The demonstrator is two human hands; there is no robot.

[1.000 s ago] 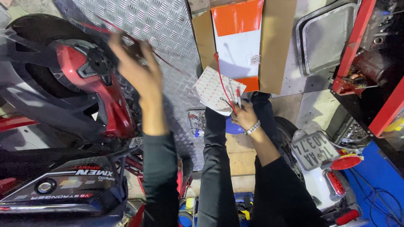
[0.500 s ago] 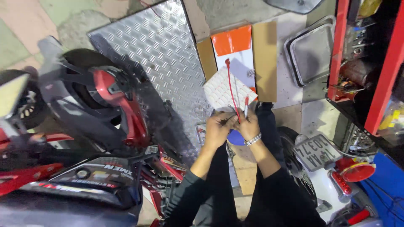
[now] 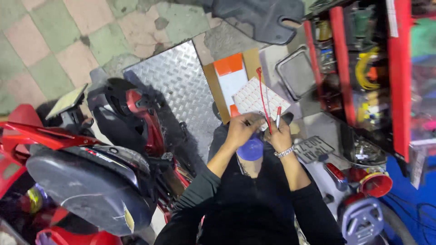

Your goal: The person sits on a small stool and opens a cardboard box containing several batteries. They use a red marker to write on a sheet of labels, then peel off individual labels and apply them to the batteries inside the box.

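Hands meet over a white card [image 3: 260, 99] w/ a fine dotted pattern, head view. Left hand [image 3: 241, 130] curled, fingertips pressing the card's near edge; whether it pinches anything small, can't tell. Right hand [image 3: 279, 136] closed in a pinch on a thin red strip [image 3: 263, 97] that runs from the fingers up across the card to past its far edge; a short red-and-white piece pokes up just right of the strip, also at the right hand's fingers. Silver bracelet [image 3: 284, 152] on the right wrist. Both sleeves dark.

Card lies partly on a white-and-orange box [image 3: 230, 75], which sits on a brown cardboard sheet [image 3: 211, 90] just beyond the card. Left of the card: ribbed metal plate [image 3: 175, 86], and further left a red-and-black scooter [image 3: 113, 149] w/ dark seat nearest the camera. Right of the card: grey metal tray [image 3: 297, 72], then a red shelf frame [image 3: 359, 68] packed w/ parts. Near side of the card, under the hands: a blue round lid [image 3: 250, 149]; right of that, beside the right wrist, a grey licence plate [image 3: 313, 149]. Well beyond the card, a dark plastic panel [image 3: 259, 18] on the tiled floor.
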